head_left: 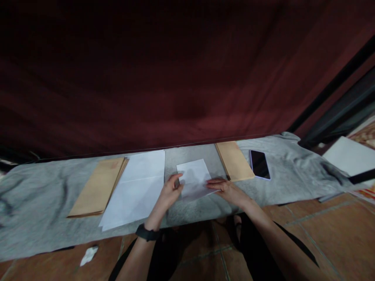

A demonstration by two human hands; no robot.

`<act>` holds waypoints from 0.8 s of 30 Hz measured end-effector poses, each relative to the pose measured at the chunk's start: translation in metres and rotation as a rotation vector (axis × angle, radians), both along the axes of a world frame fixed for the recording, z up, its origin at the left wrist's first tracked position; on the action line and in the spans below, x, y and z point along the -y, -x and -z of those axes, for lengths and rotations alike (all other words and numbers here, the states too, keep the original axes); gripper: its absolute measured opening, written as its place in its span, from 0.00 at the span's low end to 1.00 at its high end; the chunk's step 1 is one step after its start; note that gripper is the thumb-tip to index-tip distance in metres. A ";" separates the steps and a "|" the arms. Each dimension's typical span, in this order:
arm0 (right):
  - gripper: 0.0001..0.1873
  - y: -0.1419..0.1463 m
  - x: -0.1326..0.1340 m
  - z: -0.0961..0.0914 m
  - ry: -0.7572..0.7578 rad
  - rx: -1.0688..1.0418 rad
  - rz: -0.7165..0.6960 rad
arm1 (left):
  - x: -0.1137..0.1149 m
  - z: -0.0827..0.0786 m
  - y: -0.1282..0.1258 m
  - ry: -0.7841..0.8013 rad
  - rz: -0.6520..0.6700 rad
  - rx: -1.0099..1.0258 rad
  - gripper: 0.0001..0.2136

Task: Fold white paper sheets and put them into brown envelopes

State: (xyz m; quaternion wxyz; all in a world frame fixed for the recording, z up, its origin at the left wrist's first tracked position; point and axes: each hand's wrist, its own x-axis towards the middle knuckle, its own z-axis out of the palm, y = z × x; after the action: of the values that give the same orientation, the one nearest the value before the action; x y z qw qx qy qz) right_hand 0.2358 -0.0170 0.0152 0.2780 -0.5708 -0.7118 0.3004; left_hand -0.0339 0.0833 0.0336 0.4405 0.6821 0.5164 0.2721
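Left hand (171,191) curls closed, pinching the paper (195,173) at its edge; right hand (224,187) presses it flat, open; the loose cloth (43,203) could bunch, skewing any crease.

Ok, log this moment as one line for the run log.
left hand: on left edge of white paper | right hand: flat on its right edge | surface: grey cloth | nearby: phone
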 end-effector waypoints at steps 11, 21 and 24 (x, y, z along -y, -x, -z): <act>0.07 -0.002 -0.005 -0.013 0.070 -0.112 0.094 | 0.017 -0.001 0.011 0.001 0.439 -0.086 0.16; 0.12 0.002 -0.028 0.008 -0.012 -0.070 0.285 | -0.002 0.005 -0.003 0.131 0.102 0.159 0.09; 0.10 0.007 -0.036 0.010 -0.008 -0.038 0.334 | -0.007 0.007 -0.010 0.104 -0.010 0.148 0.08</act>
State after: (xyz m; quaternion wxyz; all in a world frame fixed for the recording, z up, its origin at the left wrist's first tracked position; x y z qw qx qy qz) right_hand 0.2288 0.0187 0.0055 0.3398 -0.6742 -0.6030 0.2579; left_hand -0.0240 0.0905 0.0266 0.5110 0.6336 0.4993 0.2967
